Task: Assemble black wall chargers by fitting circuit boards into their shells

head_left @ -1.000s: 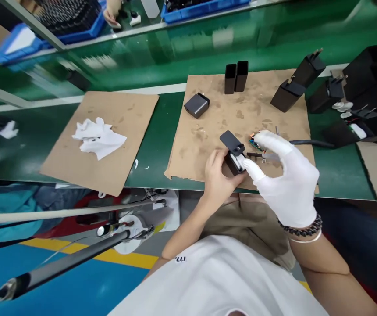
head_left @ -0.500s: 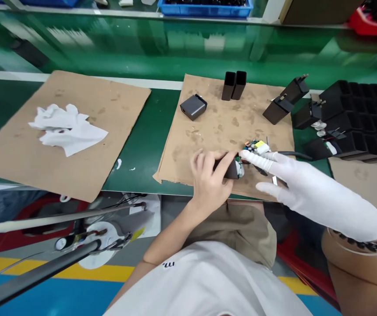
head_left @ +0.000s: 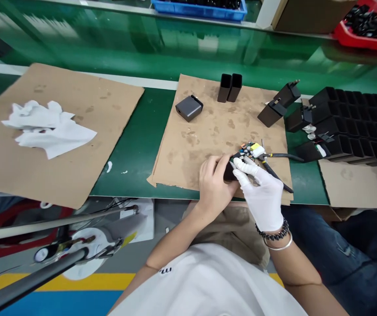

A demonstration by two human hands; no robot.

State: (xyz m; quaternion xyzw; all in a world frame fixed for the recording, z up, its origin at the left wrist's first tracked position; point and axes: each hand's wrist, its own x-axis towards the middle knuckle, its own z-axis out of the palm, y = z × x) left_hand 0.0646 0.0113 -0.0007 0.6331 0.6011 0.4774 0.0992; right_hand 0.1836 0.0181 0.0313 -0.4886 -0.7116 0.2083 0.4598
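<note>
My bare left hand (head_left: 215, 182) is wrapped round a black charger housing (head_left: 229, 172) near the front edge of the cardboard. At the housing's right end are the thumb and fingers of my right hand (head_left: 262, 188), in a white glove, pressed together. Whatever they pinch is hidden by the fingertips. Just beyond my hands lies a circuit board (head_left: 252, 149) with yellow, white and orange parts. Cutting pliers (head_left: 272, 169) with black handles lie beside it, partly behind my right hand.
Two open black housings (head_left: 229, 87) stand at the back, with a grey charger (head_left: 189, 108) to their left. Rows of black housings (head_left: 349, 123) fill the right side. White cloth (head_left: 48, 127) lies on the left cardboard (head_left: 109, 105). Someone's jeans (head_left: 333, 250) are close on my right.
My right hand has come in from the right, and its fingers have closed at the housing's end. The pliers' handles now show. My left hand keeps its hold on the housing.
</note>
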